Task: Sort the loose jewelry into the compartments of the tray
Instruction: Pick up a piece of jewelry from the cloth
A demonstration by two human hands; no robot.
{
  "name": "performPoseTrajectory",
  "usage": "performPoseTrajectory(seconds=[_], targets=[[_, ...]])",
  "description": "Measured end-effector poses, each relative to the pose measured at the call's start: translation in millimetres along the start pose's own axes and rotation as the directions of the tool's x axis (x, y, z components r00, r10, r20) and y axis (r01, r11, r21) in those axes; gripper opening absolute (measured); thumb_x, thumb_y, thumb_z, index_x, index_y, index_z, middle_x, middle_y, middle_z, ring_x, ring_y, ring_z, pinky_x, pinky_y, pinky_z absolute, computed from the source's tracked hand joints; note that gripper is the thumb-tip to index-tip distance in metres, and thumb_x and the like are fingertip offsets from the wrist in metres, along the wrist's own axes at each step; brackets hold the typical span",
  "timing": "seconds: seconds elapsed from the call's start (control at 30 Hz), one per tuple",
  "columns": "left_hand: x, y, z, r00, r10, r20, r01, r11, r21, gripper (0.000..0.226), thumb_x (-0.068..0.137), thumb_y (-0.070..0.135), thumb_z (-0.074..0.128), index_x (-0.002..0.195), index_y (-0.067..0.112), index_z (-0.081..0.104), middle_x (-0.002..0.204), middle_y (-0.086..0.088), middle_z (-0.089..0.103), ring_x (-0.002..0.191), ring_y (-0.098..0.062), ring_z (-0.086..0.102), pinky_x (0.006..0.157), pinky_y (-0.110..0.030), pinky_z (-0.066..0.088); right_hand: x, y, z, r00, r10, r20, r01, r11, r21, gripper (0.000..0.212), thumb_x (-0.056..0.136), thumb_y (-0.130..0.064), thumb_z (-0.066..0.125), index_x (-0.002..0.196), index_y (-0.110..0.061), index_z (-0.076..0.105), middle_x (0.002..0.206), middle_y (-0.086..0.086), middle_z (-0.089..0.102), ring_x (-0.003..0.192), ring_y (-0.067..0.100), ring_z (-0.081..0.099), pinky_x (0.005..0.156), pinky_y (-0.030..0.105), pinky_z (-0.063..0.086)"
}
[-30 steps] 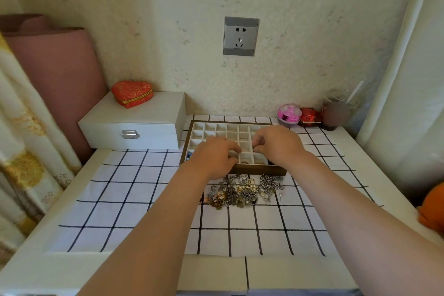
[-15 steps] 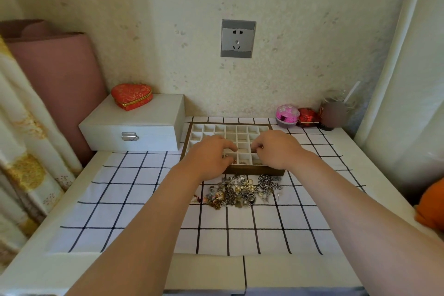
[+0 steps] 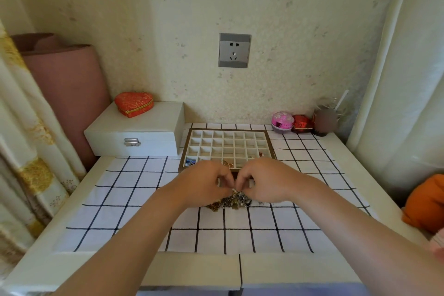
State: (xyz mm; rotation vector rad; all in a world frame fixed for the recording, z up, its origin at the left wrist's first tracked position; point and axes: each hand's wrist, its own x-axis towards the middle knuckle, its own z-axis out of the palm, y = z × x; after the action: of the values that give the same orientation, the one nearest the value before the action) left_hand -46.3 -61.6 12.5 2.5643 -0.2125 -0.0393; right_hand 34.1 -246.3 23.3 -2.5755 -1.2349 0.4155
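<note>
Left hand (image 3: 206, 182) and right hand (image 3: 266, 182) both pinch into the jewelry pile (image 3: 230, 202); tease one piece loose gently before carrying it to the tray (image 3: 269, 142).

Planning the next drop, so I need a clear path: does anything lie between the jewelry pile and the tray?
Nothing visible does. The jewelry pile lies on the checked cloth just before the tray; the left hand and right hand, pinching at its top, hide part of that gap.

White cloth (image 3: 134, 202) with black grid, red heart box (image 3: 134, 104) patterned gold, brown-rimmed white tray (image 3: 185, 151)
</note>
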Motion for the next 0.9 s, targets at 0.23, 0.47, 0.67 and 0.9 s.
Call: performPoseTrajectory(seconds=[0.23,0.47,0.67,0.9], targets=[[-4.7,0.0,5.1,0.997,0.014,0.074,-0.019,0.997,0.070,0.020,0.082,0.033,0.078,0.101,0.036,0.075,0.085,0.026,0.058,0.081,0.013,0.052,0.065,-0.010,0.036,-8.4,0.2,10.7,0.998,-0.043,0.035,0.044,0.999,-0.019,0.018,0.080,-0.039,0.079,0.098,-0.035,0.077,0.090,-0.020,0.061,0.086,0.000,0.059,0.076,0.024,0.051],[2.4,-3.9,7.3,0.993,-0.038,0.108,0.027,0.995,0.096,0.014,0.082,0.032,0.077,0.097,0.033,0.077,0.091,0.021,0.063,0.091,0.000,0.058,0.080,-0.020,0.048,-3.8,0.7,10.7,0.999,-0.034,0.007,0.033,0.999,0.020,0.009,0.085,-0.035,0.076,0.091,-0.030,0.079,0.089,-0.017,0.068,0.084,0.001,0.062,0.077,0.026,0.052],[4.3,-7.4,8.3,0.992,-0.051,0.119,0.039,0.995,0.095,0.015,0.081,0.032,0.078,0.096,0.032,0.077,0.095,0.019,0.066,0.092,-0.001,0.060,0.084,-0.024,0.052,-0.5,3.3,10.8,0.998,-0.024,0.056,0.026,0.999,-0.027,0.010,0.084,-0.033,0.078,0.094,-0.030,0.080,0.092,-0.018,0.067,0.085,0.000,0.060,0.072,0.020,0.046],[4.7,-5.5,5.8,0.999,-0.047,0.009,0.047,0.992,-0.113,0.024,0.082,0.038,0.078,0.105,0.038,0.071,0.093,0.018,0.069,0.086,0.003,0.060,0.074,-0.014,0.046,-3.4,3.1,-3.3,0.998,0.059,-0.038,-0.043,0.941,0.336,0.005,0.089,-0.024,0.075,0.090,-0.027,0.078,0.080,-0.014,0.072,0.061,0.001,0.064,0.062,0.023,0.054]])
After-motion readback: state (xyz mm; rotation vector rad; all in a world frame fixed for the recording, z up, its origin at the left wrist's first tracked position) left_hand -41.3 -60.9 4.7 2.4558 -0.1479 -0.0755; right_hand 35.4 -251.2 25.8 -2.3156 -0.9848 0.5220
